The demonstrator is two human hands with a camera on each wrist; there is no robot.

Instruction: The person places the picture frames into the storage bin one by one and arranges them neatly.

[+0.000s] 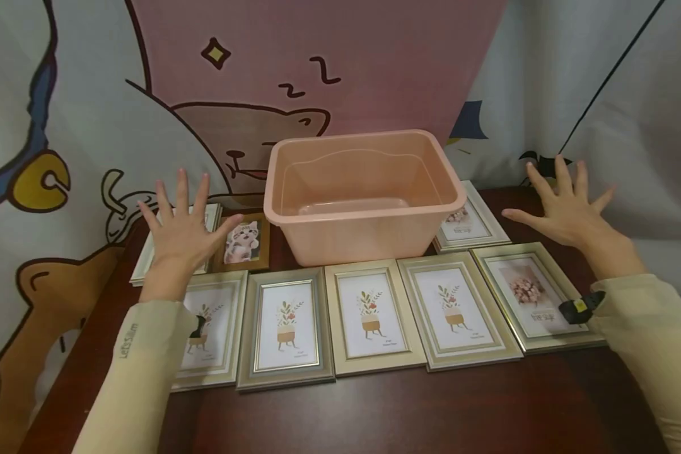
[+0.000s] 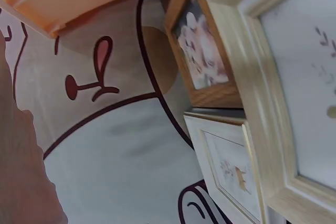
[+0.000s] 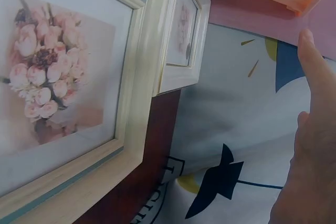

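Observation:
Both hands are raised with fingers spread and hold nothing. In the head view the left hand [image 1: 183,236] is over the frames at the left, nearest a white picture frame [image 1: 143,260] and a brown wooden frame [image 1: 265,243] with a pink cartoon animal picture. At the right, the right hand [image 1: 570,208] hovers beyond a flower-picture frame [image 1: 490,252]. Between the hands stands a pink plastic basin [image 1: 363,236], its visible inside bare. A front row of picture frames with plant prints includes a grey-gold frame [image 1: 286,377] and a cream frame [image 1: 374,364].
Another white frame [image 1: 471,243] lies partly behind the basin's right side. The dark red-brown wooden table [image 1: 374,416] runs along the front. A cartoon-printed cloth [image 1: 374,63] hangs behind and at both sides.

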